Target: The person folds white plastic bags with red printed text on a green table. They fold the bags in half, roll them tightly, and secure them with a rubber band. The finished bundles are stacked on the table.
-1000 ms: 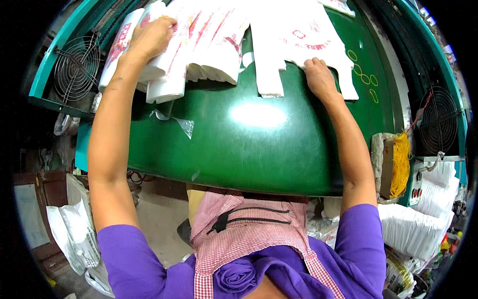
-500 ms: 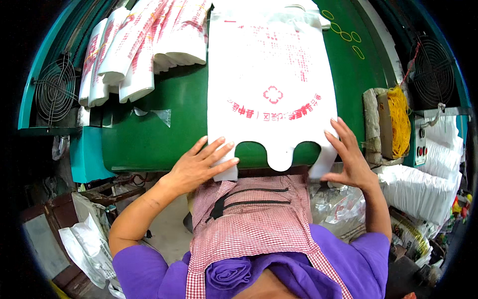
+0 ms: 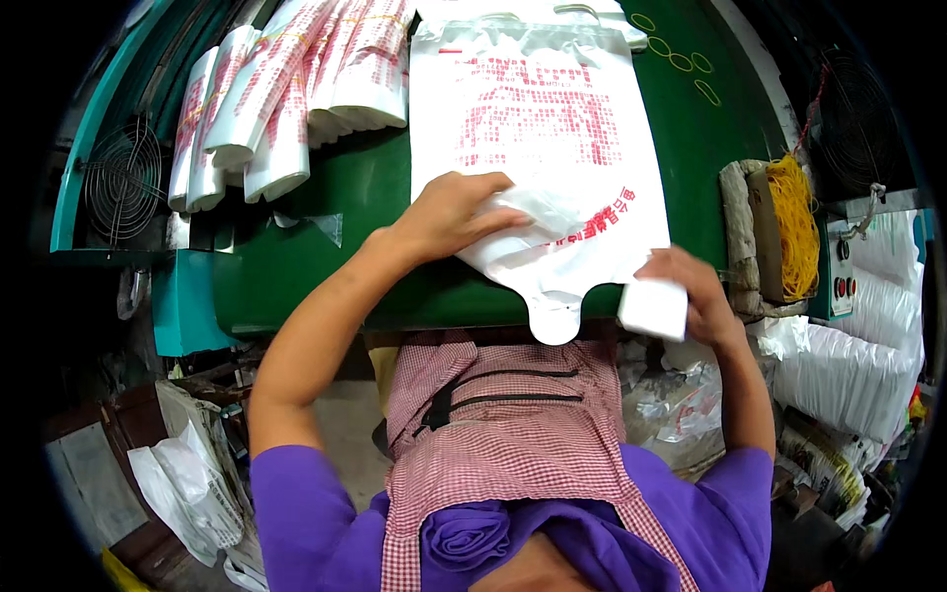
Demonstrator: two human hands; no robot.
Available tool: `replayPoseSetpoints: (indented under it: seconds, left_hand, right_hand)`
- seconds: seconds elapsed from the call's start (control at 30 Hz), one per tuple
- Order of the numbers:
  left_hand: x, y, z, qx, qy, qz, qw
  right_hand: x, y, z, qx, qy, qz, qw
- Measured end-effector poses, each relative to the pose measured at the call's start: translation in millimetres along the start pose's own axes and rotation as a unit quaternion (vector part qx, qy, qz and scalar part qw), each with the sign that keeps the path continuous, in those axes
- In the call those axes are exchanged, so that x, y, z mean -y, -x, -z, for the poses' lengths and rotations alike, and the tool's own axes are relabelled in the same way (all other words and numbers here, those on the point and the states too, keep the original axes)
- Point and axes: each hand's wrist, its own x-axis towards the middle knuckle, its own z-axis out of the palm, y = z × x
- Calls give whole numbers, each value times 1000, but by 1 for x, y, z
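A stack of white plastic bags (image 3: 538,109) with red print lies on the green table (image 3: 434,306), straight in front of the person, its rounded middle tab hanging over the near edge. The left hand (image 3: 454,212) is on the near left part of the stack, thumb and fingers partly closed around a see-through fold of plastic — the left handle, turned inward over the print. The right hand (image 3: 691,281) is curled on the right handle at the near right corner, its white end (image 3: 655,308) standing out in front of the fingers (both are blurred, so the exact grip is hard to tell).

To the left of the stack lie several rolled bundles (image 3: 286,94), side by side and partly overlapping, with a scrap of clear film (image 3: 326,229) near their lower ends. Loose yellow bands (image 3: 681,61) lie to the stack's right — nearer the person, a box (image 3: 766,237) holds a thick yellow bunch (image 3: 792,222).
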Motion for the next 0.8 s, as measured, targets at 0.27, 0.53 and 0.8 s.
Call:
replayPoseSetpoints:
  seconds: [0.27, 0.53, 0.8]
  left_hand:
    - [-14, 26, -27, -110, -258, -131, 951]
    - [-21, 34, -49, -48, -255, -183, 948]
    - [0, -47, 2, -20, -171, 91, 981]
  right_hand:
    - [24, -106, -38, 121, 210, -158, 957]
    - [-4, -91, -39, 27, 360, -62, 930]
    - [16, -99, -34, 30, 312, 15, 949]
